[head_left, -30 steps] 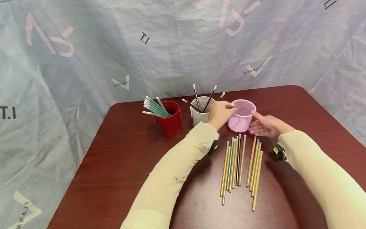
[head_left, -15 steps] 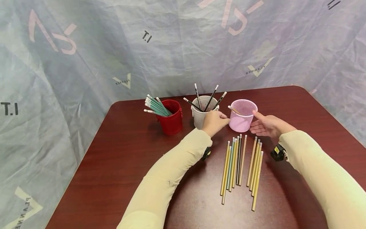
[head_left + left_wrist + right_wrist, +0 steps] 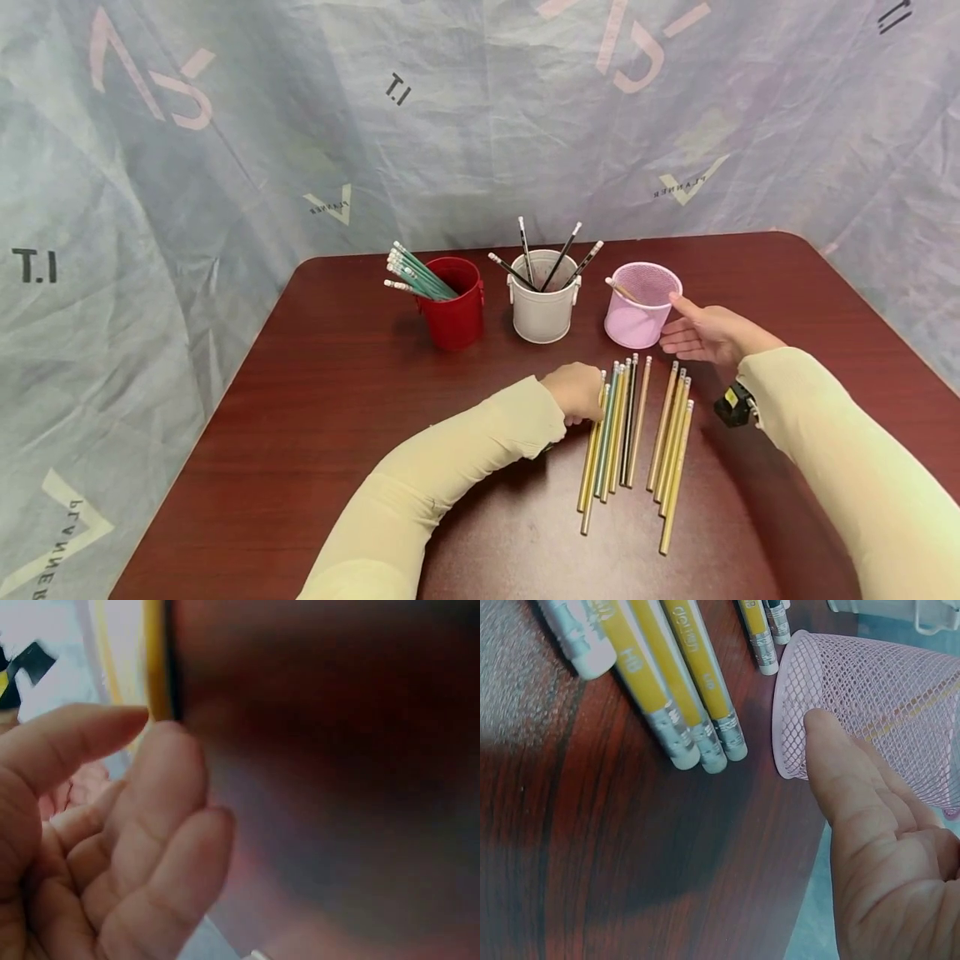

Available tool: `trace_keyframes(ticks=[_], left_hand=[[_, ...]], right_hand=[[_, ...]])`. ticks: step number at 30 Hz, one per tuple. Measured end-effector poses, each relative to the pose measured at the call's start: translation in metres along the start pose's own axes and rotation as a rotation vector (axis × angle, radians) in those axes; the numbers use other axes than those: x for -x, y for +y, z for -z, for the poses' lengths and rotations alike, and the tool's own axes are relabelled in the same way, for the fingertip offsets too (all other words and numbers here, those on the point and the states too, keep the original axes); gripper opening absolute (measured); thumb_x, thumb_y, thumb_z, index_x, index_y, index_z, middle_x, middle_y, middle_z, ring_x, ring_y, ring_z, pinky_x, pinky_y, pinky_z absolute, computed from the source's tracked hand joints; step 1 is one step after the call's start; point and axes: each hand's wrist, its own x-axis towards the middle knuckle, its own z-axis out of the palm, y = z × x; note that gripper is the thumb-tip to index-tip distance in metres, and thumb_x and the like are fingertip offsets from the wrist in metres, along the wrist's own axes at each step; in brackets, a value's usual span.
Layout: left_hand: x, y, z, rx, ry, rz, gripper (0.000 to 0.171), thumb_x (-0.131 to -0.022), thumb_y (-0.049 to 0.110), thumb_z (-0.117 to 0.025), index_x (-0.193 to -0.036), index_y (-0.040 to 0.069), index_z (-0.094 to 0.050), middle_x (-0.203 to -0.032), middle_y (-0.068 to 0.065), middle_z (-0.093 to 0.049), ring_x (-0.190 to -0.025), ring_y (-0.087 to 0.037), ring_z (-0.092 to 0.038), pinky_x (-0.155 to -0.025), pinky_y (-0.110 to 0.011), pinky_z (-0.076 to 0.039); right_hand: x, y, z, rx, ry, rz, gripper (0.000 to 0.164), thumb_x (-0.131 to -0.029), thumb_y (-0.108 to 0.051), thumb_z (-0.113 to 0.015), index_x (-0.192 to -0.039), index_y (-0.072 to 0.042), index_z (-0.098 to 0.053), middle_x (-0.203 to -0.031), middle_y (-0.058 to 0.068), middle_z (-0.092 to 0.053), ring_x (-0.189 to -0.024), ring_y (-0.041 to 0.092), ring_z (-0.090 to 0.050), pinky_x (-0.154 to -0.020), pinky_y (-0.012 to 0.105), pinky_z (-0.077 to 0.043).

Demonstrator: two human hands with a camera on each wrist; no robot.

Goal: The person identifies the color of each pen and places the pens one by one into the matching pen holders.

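My left hand [image 3: 576, 392] is at the eraser end of the leftmost yellow pencil [image 3: 587, 479], low over the table. In the left wrist view, thumb and forefinger pinch a yellow pencil [image 3: 156, 660]; the fingers partly hide the contact. My right hand [image 3: 716, 333] rests against the pink mesh cup [image 3: 636, 325], its thumb at the rim and its other fingers straight along the side. One pencil [image 3: 621, 290] leans inside that cup, its eraser over the rim. Two groups of pencils, mostly yellow with some green and black, lie on the table, erasers away from me.
A white bucket [image 3: 542, 318] with several black pencils stands left of the pink cup. Further left is a red bucket [image 3: 456, 321] holding several green pencils. The reddish-brown table [image 3: 337, 400] ends at a hanging cloth [image 3: 480, 125] behind.
My left hand let go of a pencil, which now leans in the pink cup, then came back down to the pencils on the table. The right hand stays at the cup.
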Motion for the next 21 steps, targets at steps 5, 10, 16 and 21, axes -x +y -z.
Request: trace_keyframes(ticks=[5,10,16,21], left_hand=[[0.0,0.003,-0.005,-0.06,0.055,0.001,0.034,-0.081,0.019,-0.069,-0.051,0.016,-0.054,-0.041,0.005,-0.048,-0.034,-0.007,-0.047,-0.039,-0.023,-0.041],[-0.002,-0.001,-0.009,-0.05,0.062,0.024,0.037,-0.082,0.024,-0.069,-0.05,0.016,-0.054,-0.038,0.005,-0.048,-0.032,-0.007,-0.047,-0.038,-0.023,-0.041],[-0.001,-0.007,-0.008,0.042,0.024,0.021,0.037,-0.083,0.024,-0.069,-0.051,0.013,-0.056,-0.041,0.002,-0.052,-0.033,-0.01,-0.051,-0.038,-0.021,-0.043],[0.009,-0.019,-0.002,0.168,0.019,-0.042,0.035,-0.083,0.019,-0.07,-0.051,0.012,-0.057,-0.044,0.0,-0.057,-0.039,-0.01,-0.056,-0.04,-0.018,-0.043]], right_hand=[[-0.001,0.0,0.001,0.014,0.001,0.0,0.09,-0.098,-0.058,-0.024,-0.135,0.025,-0.023,-0.095,0.002,-0.067,-0.083,0.009,-0.066,-0.084,0.029,-0.053],[-0.003,-0.001,-0.001,0.031,0.003,0.002,0.089,-0.098,-0.057,-0.024,-0.134,0.025,-0.025,-0.094,0.002,-0.068,-0.083,0.009,-0.066,-0.083,0.029,-0.053],[-0.002,-0.002,-0.001,0.046,-0.001,0.0,0.089,-0.099,-0.056,-0.022,-0.134,0.025,-0.023,-0.096,0.003,-0.067,-0.084,0.009,-0.066,-0.082,0.028,-0.053],[0.0,-0.004,0.001,0.048,-0.002,-0.02,0.088,-0.099,-0.055,-0.022,-0.135,0.026,-0.022,-0.094,0.003,-0.068,-0.084,0.01,-0.066,-0.083,0.029,-0.053]])
